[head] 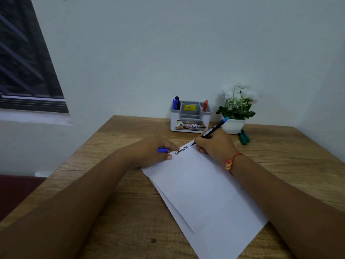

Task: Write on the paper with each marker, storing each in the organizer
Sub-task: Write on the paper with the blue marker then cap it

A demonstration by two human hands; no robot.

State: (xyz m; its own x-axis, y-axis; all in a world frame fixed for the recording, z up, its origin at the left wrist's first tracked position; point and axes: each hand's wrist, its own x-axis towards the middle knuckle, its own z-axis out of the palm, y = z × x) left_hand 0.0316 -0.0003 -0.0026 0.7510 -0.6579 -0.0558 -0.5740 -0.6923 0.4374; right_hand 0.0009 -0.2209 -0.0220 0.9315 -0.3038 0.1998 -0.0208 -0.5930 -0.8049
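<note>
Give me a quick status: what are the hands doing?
Right hand grips black marker with teal end, tip on white paper sheet. Left hand holds blue cap, rests on sheet. Nothing blocks the grey plastic organizer.

matt wood-grain table (119,193), smooth white paper (205,193), plastic organizer (190,118)

A study or home-office corner is suggested, prob. in a private room. A wood-grain desk (115,212) is set into the angle of two plain pale walls (149,53), w/ a window (28,71) of dark bars or slats at the left. Stationery is kept at the back edge: a grey-and-white organizer (190,118), price sticker (190,107) left on, w/ markers (175,104) stood in it. A potted plant (237,101) w/ white flowers is placed beside it. Loose white paper (205,193) is laid on the desk.
</note>
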